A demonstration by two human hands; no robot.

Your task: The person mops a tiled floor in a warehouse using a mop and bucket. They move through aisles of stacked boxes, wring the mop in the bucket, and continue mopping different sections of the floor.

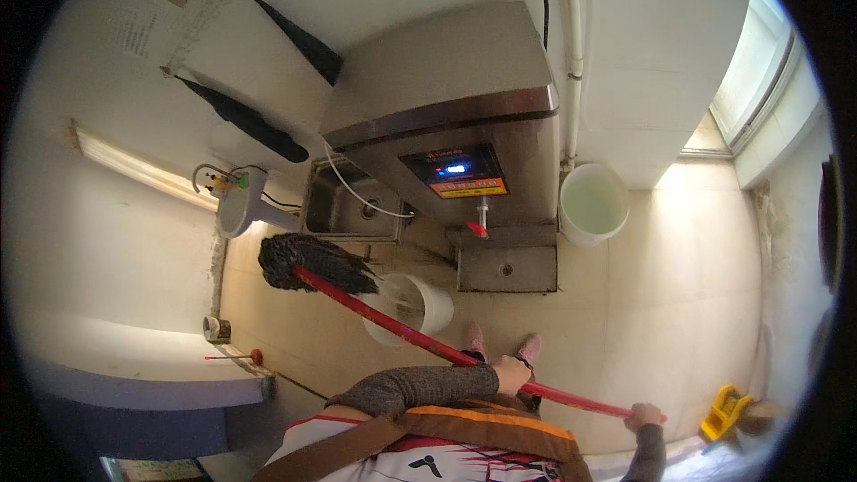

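A mop with a red handle (388,325) slants across my body from lower right to upper left. My left hand (512,375) grips the handle near its middle, and my right hand (644,418) holds it close to the end. The dark, wet-looking mop head (315,262) is raised at the far left end of the handle. Its strands hang toward a white bucket (438,308) on the floor, with pale streaks below them inside the bucket. The handle hides part of the bucket's near rim.
Ahead stands a metal water dispenser (442,80) with a lit panel, a red-handled tap (479,230) and a drain tray (507,268). A steel sink (355,197) and white washbasin (241,211) lie left. Right are a water-filled bucket (594,204) and a yellow plastic object (725,412).
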